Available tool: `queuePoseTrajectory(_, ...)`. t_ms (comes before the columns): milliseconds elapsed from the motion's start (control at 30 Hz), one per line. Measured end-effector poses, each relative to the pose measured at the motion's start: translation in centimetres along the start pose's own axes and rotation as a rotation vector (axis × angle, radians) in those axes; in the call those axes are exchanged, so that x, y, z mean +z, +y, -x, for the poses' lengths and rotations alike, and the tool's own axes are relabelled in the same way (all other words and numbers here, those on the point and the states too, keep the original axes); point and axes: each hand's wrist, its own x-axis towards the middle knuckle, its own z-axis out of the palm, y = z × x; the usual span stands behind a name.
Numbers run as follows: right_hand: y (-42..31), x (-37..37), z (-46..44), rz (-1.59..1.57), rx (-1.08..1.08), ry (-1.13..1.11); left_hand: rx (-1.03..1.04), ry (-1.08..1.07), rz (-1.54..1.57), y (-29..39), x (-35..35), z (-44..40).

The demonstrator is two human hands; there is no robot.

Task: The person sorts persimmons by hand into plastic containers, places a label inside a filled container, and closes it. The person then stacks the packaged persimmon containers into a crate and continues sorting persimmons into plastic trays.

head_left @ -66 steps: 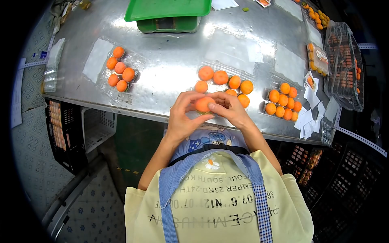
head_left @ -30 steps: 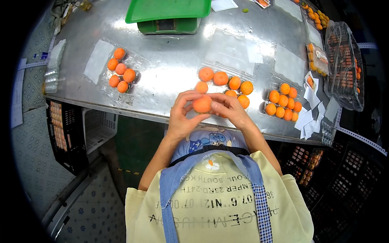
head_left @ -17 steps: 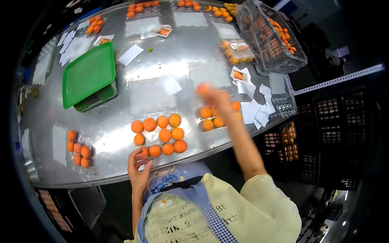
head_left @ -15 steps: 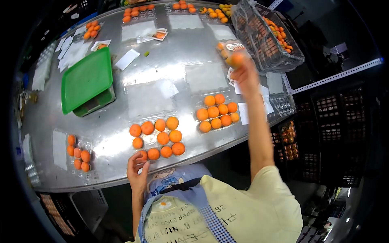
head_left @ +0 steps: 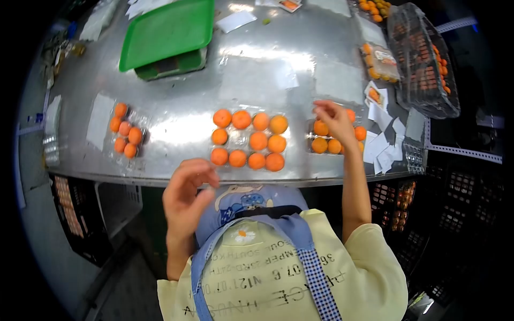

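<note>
My left hand (head_left: 188, 195) is off the table's front edge, fingers loosely curled and apart, holding nothing. It is nearest to the clear tray of orange fruits (head_left: 257, 140) in the middle, which has a bare pocket in its middle row. My right hand (head_left: 333, 120) hovers over the right-hand tray of orange fruits (head_left: 319, 145) and partly covers it. No fruit shows between its parted fingers. A third tray with several orange fruits (head_left: 134, 135) lies at the left.
A green scale (head_left: 167, 33) stands at the back left. To the right are a closed fruit pack (head_left: 381, 61), loose paper slips (head_left: 381, 150) and a plastic-lined crate (head_left: 423, 64). Black crates (head_left: 455, 203) are below the table at right.
The fruit once in my right hand is no longer there; that hand went out toward the crate, then came back over the right tray. My left hand has left the middle tray. The view has turned.
</note>
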Motion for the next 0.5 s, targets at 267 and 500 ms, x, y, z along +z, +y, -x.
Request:
queuePoseTrajectory(267, 0.0, 8.5, 3.8, 0.156, 0.053, -0.167, 0.170, -0.072, -0.139, 12.1, 5.8, -1.3)
queuePoseTrajectory(500, -0.9, 8.9, 3.5, 0.259, 0.065, -0.138, 0.094, -0.225, -0.111, 12.4, 7.6, -3.7)
